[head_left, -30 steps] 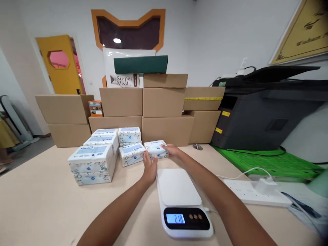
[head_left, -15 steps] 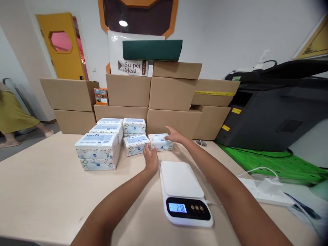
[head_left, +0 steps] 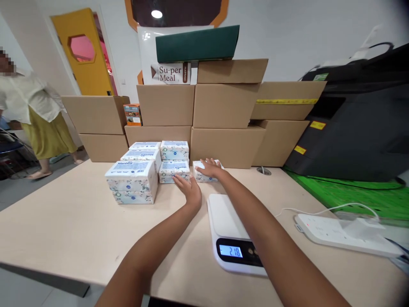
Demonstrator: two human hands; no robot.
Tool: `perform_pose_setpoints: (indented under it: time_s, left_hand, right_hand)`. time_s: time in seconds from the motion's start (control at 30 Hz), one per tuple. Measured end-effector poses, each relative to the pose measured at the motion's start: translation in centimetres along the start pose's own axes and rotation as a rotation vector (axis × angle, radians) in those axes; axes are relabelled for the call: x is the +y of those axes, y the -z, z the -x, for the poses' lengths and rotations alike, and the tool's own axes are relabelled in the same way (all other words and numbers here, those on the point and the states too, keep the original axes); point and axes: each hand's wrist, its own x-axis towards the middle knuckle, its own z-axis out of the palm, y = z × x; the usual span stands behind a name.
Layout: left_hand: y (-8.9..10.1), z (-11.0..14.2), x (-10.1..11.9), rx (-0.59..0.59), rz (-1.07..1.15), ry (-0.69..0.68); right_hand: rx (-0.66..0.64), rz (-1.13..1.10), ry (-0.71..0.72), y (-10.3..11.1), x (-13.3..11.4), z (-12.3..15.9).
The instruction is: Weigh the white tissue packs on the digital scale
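Note:
My left hand [head_left: 189, 190] is open, its fingertips against the front of a floral tissue pack [head_left: 166, 174] in the front row. Fingers spread, my right hand [head_left: 209, 168] lies over the top of another tissue pack [head_left: 201, 177], just to the right with a small gap between. A taller stack of tissue packs [head_left: 131, 183] stands at the left, and one more pack [head_left: 174, 150] sits behind the middle one. Under my right forearm, which partly hides it, is a white digital scale [head_left: 223, 213]; its lit display reads 2.18 and its plate is bare.
Cardboard boxes [head_left: 226, 147] line the back of the table, topped by a green box [head_left: 198, 44]. At right are a power strip [head_left: 326, 232], a white cable and a dark printer [head_left: 358, 140] above a green mat. A person [head_left: 41, 111] walks at far left.
My right hand has flattened over the right tissue pack. The middle pack now sits straighter, pushed back, and my left hand has shifted slightly off it. The view has turned, showing more of the person.

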Motion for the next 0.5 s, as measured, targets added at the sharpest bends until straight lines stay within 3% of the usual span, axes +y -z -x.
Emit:
perform_pose_setpoints:
  time_s: [0.27,0.5]
  left_hand:
    - [0.5,1.6,0.1,-0.122,-0.012,-0.307]
    - [0.8,1.5,0.1,-0.195,-0.018,-0.321]
  right_hand:
    - [0.022,0.005,-0.003,-0.1,-0.1,0.4]
    - [0.027,0.001,0.007,0.2,-0.1,0.2]
